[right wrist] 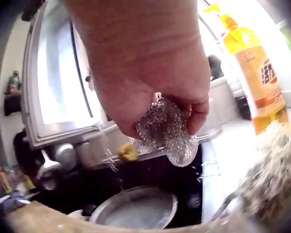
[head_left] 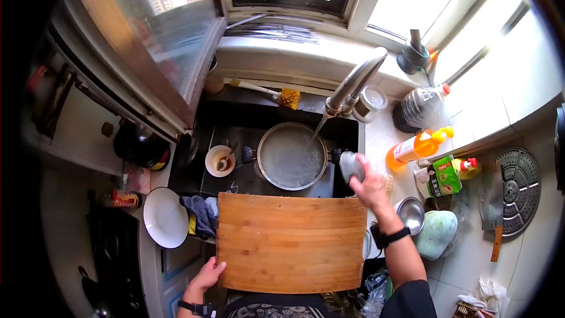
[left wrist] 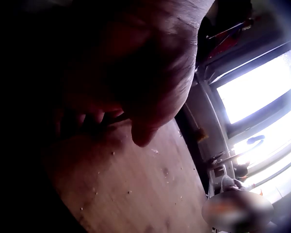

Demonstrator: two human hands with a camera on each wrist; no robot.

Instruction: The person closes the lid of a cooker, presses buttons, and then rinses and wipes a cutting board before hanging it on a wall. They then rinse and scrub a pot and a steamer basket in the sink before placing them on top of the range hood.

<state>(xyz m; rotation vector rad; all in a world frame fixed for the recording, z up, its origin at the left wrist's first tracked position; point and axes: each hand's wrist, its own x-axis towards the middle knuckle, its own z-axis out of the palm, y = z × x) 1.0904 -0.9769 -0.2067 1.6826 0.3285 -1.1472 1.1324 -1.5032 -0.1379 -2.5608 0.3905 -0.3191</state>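
My left hand [head_left: 207,275] grips a wooden cutting board [head_left: 291,241] by its near left edge, thumb on the top face. The board overlaps the front of the sink in the head view. In the left wrist view, small specks dot the board [left wrist: 136,189]. A silvery steel wool scrubber [right wrist: 167,128] is pinched in my right hand [head_left: 372,188], over the sink's right side beyond the board. Water runs from the faucet [head_left: 353,79] into a round metal pot [head_left: 292,159] filled with cloudy water, standing in the sink.
Beside the pot, a small white bowl [head_left: 216,156] holds a spoon. A white basin [head_left: 166,218] and grey cloth [head_left: 204,215] lie left of the board. An orange soap bottle [head_left: 409,150] and metal bowl [head_left: 410,215] stand right. A cleaver [head_left: 493,200] lies on a steamer rack [head_left: 524,182].
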